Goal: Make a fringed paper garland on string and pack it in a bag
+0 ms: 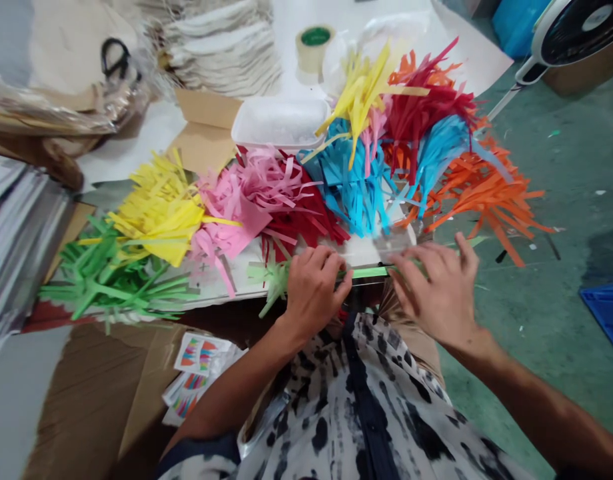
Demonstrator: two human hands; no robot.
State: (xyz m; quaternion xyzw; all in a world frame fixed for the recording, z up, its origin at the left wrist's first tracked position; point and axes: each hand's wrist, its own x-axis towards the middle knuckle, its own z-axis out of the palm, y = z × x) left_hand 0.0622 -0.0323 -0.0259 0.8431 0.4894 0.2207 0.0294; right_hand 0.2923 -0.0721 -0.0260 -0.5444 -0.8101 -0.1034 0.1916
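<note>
At the table's front edge, my left hand is closed on a light green paper tassel, whose fringe sticks out on the left of the hand. Its narrow middle runs as a taut band toward my right hand. The fingers of my right hand are curled at the band's other end, thumb raised, slightly blurred. Just beyond my hands lie dark red and blue paper tassels. Pink, yellow and green tassels spread to the left, orange ones to the right.
A white plastic tray and a tape roll stand behind the tassels. Black-handled scissors lie at the back left. Stacked papers stand at the left edge. A fan and a blue crate are on the right.
</note>
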